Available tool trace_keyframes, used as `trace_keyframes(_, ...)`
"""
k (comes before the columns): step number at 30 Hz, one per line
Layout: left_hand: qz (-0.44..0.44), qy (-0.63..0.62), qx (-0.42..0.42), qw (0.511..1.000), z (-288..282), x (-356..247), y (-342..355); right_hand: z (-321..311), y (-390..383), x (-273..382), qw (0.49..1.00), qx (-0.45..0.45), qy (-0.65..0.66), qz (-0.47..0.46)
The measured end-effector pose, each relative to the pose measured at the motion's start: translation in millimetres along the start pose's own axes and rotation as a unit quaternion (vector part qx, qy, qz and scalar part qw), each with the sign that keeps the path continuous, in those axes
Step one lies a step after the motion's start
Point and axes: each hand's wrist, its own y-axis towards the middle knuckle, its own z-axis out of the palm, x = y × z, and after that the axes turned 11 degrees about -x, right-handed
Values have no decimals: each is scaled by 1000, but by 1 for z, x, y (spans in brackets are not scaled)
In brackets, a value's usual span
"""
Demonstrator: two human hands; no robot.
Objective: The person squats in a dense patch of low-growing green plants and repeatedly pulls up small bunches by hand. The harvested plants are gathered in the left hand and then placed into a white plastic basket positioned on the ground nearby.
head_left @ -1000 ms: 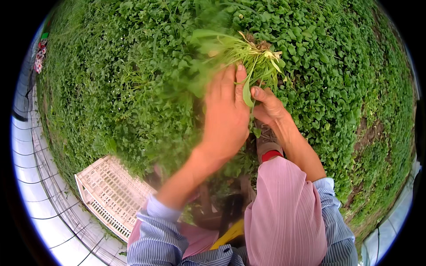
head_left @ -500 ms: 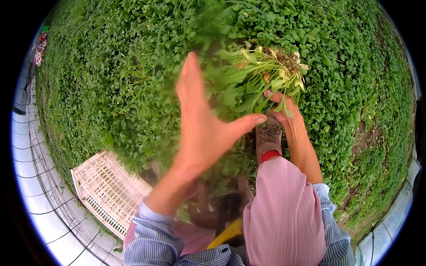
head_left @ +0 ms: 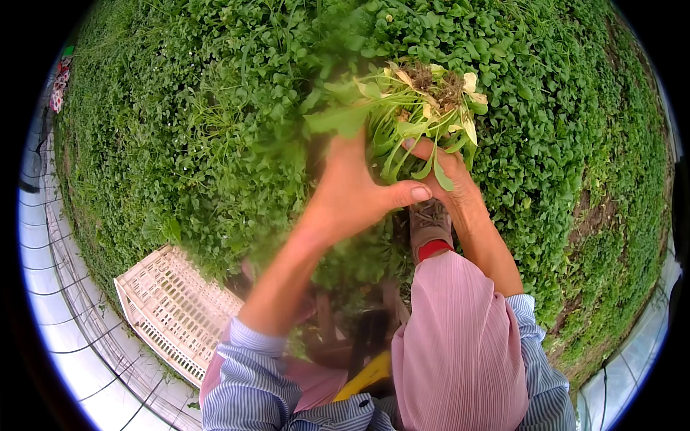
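My right hand point(head_left: 445, 172) is closed on an uprooted bunch of leafy greens point(head_left: 424, 118) with pale yellowing leaves and soil-caked roots at the top. My left hand point(head_left: 352, 194) is open just left and below of the bunch, thumb stretched toward my right hand, its fingertips partly hidden behind blurred leaves. Under the bunch, my brown shoe point(head_left: 430, 223) with a red sock rests among the plants, below it my pink pleated trouser leg point(head_left: 456, 337).
Dense low leafy plants point(head_left: 180, 122) surround me, with bare soil patches on the right. A white slotted plastic crate point(head_left: 176, 309) lies at lower left. Greenhouse sheeting point(head_left: 57, 302) with wire lines runs along both edges. A patterned red-and-white item point(head_left: 60, 86) is at far left.
My left hand pulled away from the bunch and spread, then moved back right beside it. The bunch shifted right and down, then slightly up and left, turning root-side up.
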Motion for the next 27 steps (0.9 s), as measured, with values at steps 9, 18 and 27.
trace_keyframes(9,39,11,-50,998,21,25,-5,3,-12,-6,992,-38,-101,64)
trace_keyframes(18,37,109,-99,988,29,38,-19,-17,-11,-19,975,68,-213,17)
trace_keyframes(27,214,371,-243,871,4,54,5,-45,1,-39,952,-58,-298,-24)
